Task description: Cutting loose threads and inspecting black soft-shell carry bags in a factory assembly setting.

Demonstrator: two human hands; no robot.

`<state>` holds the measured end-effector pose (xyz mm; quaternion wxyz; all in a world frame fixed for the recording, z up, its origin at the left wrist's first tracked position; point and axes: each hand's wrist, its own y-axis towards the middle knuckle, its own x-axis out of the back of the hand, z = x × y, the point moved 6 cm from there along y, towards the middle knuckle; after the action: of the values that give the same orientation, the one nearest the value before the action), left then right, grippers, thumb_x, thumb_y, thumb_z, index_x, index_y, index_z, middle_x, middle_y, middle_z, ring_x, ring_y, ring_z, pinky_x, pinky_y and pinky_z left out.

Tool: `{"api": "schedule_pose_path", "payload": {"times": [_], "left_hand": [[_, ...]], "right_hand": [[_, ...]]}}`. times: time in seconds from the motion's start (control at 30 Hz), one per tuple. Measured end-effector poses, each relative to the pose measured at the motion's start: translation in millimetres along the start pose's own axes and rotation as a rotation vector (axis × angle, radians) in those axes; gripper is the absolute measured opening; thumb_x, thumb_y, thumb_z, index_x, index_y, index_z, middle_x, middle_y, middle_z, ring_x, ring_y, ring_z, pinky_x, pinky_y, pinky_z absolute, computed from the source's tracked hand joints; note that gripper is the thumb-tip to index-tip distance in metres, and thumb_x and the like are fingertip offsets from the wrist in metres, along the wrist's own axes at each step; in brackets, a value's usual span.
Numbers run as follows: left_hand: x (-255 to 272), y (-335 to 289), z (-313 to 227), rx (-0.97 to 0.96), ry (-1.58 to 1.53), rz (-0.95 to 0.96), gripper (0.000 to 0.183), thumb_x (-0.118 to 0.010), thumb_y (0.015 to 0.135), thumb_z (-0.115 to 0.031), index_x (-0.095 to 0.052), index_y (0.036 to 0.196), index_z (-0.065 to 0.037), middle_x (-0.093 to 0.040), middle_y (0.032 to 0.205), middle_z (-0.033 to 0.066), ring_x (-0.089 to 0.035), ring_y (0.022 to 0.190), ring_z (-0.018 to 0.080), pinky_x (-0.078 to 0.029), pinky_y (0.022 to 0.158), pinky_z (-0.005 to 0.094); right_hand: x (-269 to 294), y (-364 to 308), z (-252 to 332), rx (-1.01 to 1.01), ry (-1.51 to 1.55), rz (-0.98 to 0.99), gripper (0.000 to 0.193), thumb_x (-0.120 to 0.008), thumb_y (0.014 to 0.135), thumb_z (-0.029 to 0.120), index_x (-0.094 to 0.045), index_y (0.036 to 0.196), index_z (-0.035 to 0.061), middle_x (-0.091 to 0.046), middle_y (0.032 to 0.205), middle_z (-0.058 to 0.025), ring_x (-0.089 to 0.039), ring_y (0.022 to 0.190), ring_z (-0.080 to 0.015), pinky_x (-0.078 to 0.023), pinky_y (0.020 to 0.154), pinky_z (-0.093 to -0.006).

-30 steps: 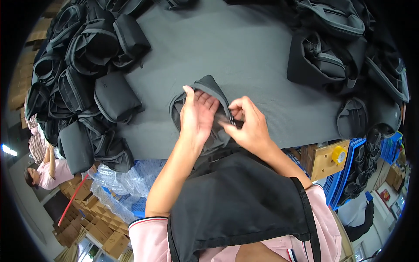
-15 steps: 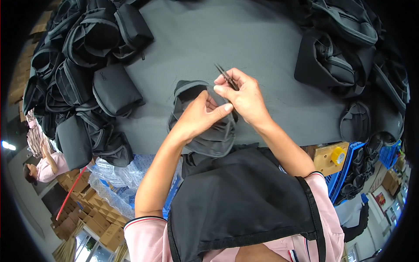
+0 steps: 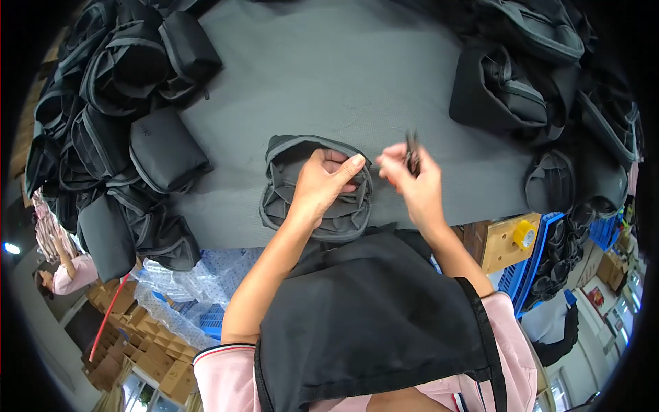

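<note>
An unzipped black fabric pouch (image 3: 278, 206) lies on the dark table in front of me, its mouth facing up and inner pockets showing. My left hand (image 3: 325, 180) reaches into it and pinches its right rim between thumb and fingers. Just right of the pouch, apart from it, is my right hand (image 3: 412, 173), slightly blurred. It holds small dark thread snips (image 3: 412, 152), blades pointing away from me.
Black pouches (image 3: 168, 147) are heaped along the left side of the table (image 3: 329, 75). More black pouches (image 3: 504, 93) pile up at the right. A yellow tape roll (image 3: 524, 234) sits on a wooden board at the near right. Bubble wrap (image 3: 206, 278) hangs at the near left.
My right hand with the snips has moved right and toward me, away from the pouch. The pouch's mouth is spread wider, with my left hand still on its rim.
</note>
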<state>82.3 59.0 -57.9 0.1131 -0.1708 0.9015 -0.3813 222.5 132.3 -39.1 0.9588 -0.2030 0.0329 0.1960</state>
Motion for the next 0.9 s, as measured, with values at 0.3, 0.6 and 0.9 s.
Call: {"api": "schedule_pose_path", "payload": {"times": [0.3, 0.6, 0.9], "left_hand": [[6.7, 2.8, -11.2, -0.147, 0.102, -0.162, 0.032, -0.072, 0.077, -0.027, -0.056, 0.070, -0.002, -0.056, 0.060, 0.0006, -0.050, 0.053, 0.0059, -0.040, 0.046, 0.0219], [6.2, 1.2, -10.4, -0.067, -0.036, -0.096, 0.026, -0.071, 0.077, -0.021, -0.053, 0.063, -0.010, -0.058, 0.064, -0.0010, -0.051, 0.056, 0.0045, -0.039, 0.048, 0.0203], [5.2, 2.3, -8.1, -0.063, -0.008, -0.068, 0.025, -0.071, 0.078, -0.024, -0.056, 0.065, -0.009, -0.057, 0.063, -0.0014, -0.051, 0.055, 0.0052, -0.040, 0.047, 0.0211]], "right_hand": [[-18.2, -15.2, -19.5, -0.264, 0.078, 0.270, 0.014, -0.066, 0.078, 0.006, -0.062, 0.090, 0.0018, -0.056, 0.070, 0.0024, -0.049, 0.059, -0.0044, -0.039, 0.054, -0.0192], [-6.9, -24.9, 32.5, 0.403, -0.682, 0.233, 0.027, -0.068, 0.074, 0.013, -0.060, 0.100, 0.0084, -0.061, 0.083, -0.0053, -0.060, 0.063, -0.0195, -0.047, 0.057, -0.0302], [-10.2, -7.9, 40.3, 0.587, -0.863, 0.437, 0.019, -0.068, 0.074, 0.015, -0.065, 0.093, 0.0114, -0.061, 0.079, -0.0004, -0.056, 0.061, -0.0187, -0.041, 0.059, -0.0286]]}}
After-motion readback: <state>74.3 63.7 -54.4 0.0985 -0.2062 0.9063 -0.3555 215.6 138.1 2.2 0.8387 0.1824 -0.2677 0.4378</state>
